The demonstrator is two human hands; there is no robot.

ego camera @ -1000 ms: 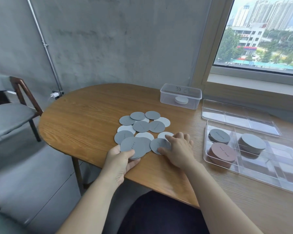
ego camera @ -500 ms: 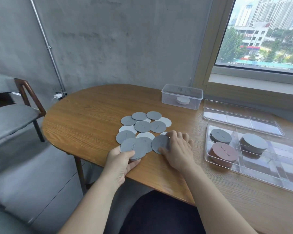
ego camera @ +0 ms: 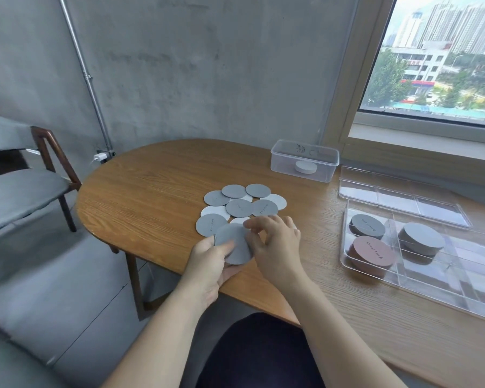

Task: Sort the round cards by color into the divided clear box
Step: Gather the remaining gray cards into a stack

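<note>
At table's near edge: grey card stack (ego camera: 233, 243), thin, light, stiff, likely slick. Left hand (ego camera: 210, 264) pinches it from below; right hand (ego camera: 275, 242), fingers curled, steadies its rim. Best gripped by the edges.

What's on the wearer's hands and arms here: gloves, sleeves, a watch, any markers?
Nothing worn. The left hand and right hand are bare, no gloves, and no rings show. Both forearms are bare as far as the frame's bottom edge, with no sleeve cuffs, watch, bands, cables or tracking markers in view.
</note>
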